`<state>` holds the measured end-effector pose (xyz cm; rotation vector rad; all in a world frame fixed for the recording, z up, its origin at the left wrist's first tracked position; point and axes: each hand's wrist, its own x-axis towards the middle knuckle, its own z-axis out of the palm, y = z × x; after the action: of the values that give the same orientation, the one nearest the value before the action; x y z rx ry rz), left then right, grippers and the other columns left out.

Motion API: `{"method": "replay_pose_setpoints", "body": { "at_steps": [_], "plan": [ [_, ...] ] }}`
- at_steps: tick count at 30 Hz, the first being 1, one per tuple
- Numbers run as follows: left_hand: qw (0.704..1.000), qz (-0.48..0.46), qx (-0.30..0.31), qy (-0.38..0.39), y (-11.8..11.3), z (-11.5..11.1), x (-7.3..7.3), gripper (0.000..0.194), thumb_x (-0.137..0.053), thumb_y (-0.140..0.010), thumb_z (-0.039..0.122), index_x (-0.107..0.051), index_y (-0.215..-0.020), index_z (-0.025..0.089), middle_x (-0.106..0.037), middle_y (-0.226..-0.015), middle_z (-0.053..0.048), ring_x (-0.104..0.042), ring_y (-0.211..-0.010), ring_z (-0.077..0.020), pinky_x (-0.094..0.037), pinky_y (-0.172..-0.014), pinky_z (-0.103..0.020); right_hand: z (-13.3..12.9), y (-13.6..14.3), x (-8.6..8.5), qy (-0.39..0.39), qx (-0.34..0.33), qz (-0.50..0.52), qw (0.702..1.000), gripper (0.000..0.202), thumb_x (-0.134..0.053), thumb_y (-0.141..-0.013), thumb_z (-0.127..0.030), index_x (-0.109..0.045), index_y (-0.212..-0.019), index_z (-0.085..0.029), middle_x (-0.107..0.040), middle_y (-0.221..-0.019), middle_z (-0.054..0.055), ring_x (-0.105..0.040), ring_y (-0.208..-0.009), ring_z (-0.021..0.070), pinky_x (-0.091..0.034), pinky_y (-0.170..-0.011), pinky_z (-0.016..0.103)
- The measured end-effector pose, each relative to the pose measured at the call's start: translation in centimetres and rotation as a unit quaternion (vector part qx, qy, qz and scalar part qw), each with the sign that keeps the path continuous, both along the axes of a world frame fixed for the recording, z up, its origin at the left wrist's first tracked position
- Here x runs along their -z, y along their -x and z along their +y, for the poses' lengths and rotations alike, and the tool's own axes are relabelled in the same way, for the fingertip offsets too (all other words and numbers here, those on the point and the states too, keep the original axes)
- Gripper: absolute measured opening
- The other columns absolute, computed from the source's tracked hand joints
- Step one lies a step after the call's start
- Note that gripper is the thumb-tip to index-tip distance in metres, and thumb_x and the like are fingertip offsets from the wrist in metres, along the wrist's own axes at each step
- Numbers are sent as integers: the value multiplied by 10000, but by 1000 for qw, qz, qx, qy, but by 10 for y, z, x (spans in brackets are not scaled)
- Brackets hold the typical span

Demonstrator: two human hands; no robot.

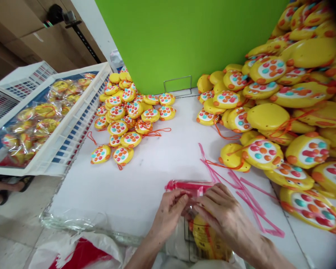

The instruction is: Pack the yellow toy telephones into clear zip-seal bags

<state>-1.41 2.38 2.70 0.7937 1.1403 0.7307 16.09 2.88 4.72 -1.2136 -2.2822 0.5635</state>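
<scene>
At lower centre, the left hand (pixel 169 209) and right hand (pixel 225 211), fingers nearly closed, pinch a clear printed plastic bag (pixel 208 244) around a yellow toy (pixel 199 227).

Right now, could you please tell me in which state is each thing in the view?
Left hand: fingers pinching the clear bag
Right hand: bent over the bag, grip partly hidden
Clear bag: holding a yellow toy; whether sealed, cannot tell
Left toys: loose, unbagged
Right toys: heaped, unbagged
Crate: holding bagged toys
Pink strips: scattered on the table
Green board: upright
</scene>
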Motion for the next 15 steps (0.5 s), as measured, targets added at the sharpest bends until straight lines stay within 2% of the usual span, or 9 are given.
{"method": "replay_pose_setpoints", "body": {
  "at_steps": [4,6,9,13,15],
  "plan": [
    [998,15,-50,33,5,-7,5,341,-596,-824,438,-668,-1034,179,-668,-1015,-88,-627,-893,-217,-537,-721,-334,3,7,3,-13,25,24,999,261,-377,-958,-157,-634,-910,-168,-626,-783,48,-536,-756,185,-392,-748,345],
    [999,4,-41,29,6,-7,4,334,-596,-829,403,-659,-1062,172,-660,-1038,-91,-616,-917,-218,-521,-775,-342,4,10,6,-21,29,28,999,262,-377,-961,-163,-637,-925,-157,-629,-793,56,-527,-761,192,-387,-738,347],
    [999,10,25,-35,1,-4,-3,245,-527,-868,300,-674,-995,149,-660,-891,-61,-592,-829,-178,-485,-781,-303,4,13,5,-32,36,25,999,254,-389,-962,-182,-640,-935,-151,-631,-793,59,-521,-752,197,-379,-723,348],
    [980,141,54,-128,-9,-2,-16,235,-432,-881,216,-617,-760,134,-536,-663,-5,-490,-661,-133,-406,-632,-236,3,17,0,-45,22,16,999,306,-352,-970,-192,-640,-878,-147,-614,-749,60,-512,-706,191,-374,-687,341],
    [961,211,72,-162,-13,-4,-20,238,-404,-884,205,-583,-741,140,-498,-631,6,-451,-609,-124,-359,-579,-231,4,20,-1,-45,17,1,999,295,-369,-958,-177,-636,-835,-148,-601,-723,57,-507,-689,190,-374,-679,342]
  ]
}}
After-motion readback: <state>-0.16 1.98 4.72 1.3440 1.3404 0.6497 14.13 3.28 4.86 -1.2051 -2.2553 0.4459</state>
